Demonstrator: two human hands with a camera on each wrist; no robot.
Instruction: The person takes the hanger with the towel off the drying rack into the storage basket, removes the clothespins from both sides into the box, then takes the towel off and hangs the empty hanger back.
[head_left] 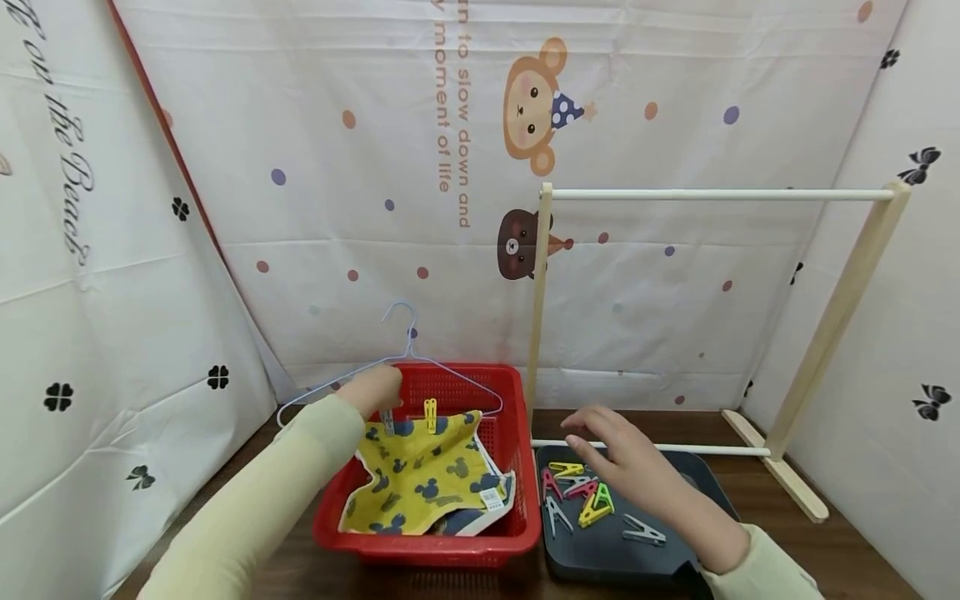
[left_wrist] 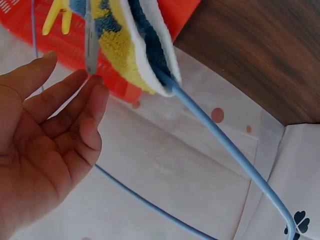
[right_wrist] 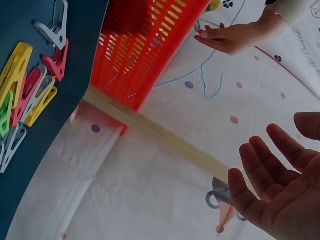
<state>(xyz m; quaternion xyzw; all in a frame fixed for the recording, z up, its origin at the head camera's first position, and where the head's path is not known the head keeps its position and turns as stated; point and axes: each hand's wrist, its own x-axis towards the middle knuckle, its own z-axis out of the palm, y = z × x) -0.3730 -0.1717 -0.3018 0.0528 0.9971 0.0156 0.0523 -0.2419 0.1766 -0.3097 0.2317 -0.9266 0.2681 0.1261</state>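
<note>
My left hand (head_left: pixel 378 389) is over the red basket, beside a grey clothespin (left_wrist: pixel 90 47). Its fingertips are at the clip's end, touching or nearly so, with the thumb apart. That clip and a yellow clothespin (head_left: pixel 431 414) sit at the upper edge of a yellow cloth (head_left: pixel 420 467) with blue mouse-head prints. The cloth is folded over the lower bar of a light-blue hanger (left_wrist: pixel 215 130), whose hook points up. In the right wrist view my right hand (right_wrist: pixel 280 185) has loosely bent, spread fingers and holds nothing. The head view shows it above the dark tray.
The red basket (head_left: pixel 528 508) stands left of the dark tray (head_left: pixel 600 560). Several coloured clothespins (head_left: pixel 596 504) lie in the tray. Behind it rises a wooden rack with a white top bar (head_left: pixel 720 195). Printed curtains (head_left: pixel 337 208) enclose the brown table.
</note>
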